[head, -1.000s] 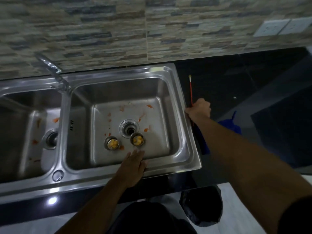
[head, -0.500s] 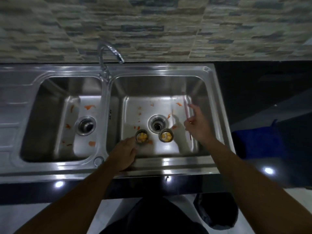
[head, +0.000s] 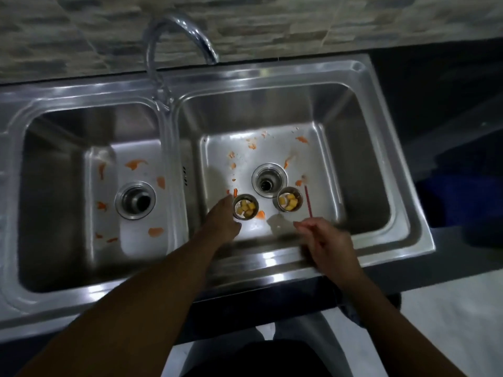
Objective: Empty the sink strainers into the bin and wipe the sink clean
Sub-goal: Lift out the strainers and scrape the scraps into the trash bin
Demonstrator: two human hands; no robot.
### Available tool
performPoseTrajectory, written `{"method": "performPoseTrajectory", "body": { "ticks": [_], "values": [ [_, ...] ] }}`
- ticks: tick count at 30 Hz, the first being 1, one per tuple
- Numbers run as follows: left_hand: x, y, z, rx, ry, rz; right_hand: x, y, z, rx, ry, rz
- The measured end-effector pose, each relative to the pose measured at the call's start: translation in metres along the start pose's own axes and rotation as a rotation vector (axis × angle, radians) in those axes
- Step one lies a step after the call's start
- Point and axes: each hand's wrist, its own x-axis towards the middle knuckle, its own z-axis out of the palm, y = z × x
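Both hands have come into the right basin (head: 362, 170) of the sink (head: 272, 258). A second ago the right hand (head: 330, 242) was out on the dark counter at the red stick (head: 308, 200), and the left hand (head: 221, 220) lay at the front rim. Now the right hand hovers over the basin's near edge, pinching the stick's near end between thumb and fingertips. The left hand has reached down to the left strainer (head: 245, 209), its fingers against the cup's left side. Whether they are curled round it I cannot tell, since only the back of the hand shows.

I read this as the approach being over: the next step is lifting a strainer out, and none has gone to the bin yet.

Both strainers stand on the floor of the right basin, just in front of its open drain (head: 269, 180), and the right strainer (head: 289, 199) sits nearest the stick. They are upright, mouths up, and full of yellow scraps. Being round, they have no long axis. The stick's long axis runs from the hand away towards the back wall, leaning slightly left, and its pale tip lies between the right strainer and the drain.

Orange smears (head: 136, 164) mark both basin floors, so the wiping is not yet begun.
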Motion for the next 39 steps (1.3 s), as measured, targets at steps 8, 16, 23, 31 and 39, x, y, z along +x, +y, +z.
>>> {"method": "performPoseTrajectory", "body": {
  "ticks": [8, 16, 23, 31, 39],
  "values": [
    [0.049, -0.017, 0.037, 0.002, 0.026, 0.039, -0.006, 0.011, 0.015, -0.408, 0.233, -0.337],
    [0.045, -0.009, 0.03, 0.132, 0.159, 0.222, -0.004, 0.013, 0.017, -0.496, 0.304, -0.305],
    [0.0, 0.025, -0.002, -0.038, 0.27, 0.333, -0.003, 0.014, 0.018, -0.445, 0.302, -0.376],
    [-0.058, 0.103, 0.019, -0.101, 0.33, 0.431, -0.026, -0.002, -0.031, -0.067, 0.671, -0.227],
    [-0.117, 0.241, 0.127, -0.073, 0.219, 0.763, -0.184, 0.051, -0.175, 0.138, 1.083, -0.068]
  ]
}}
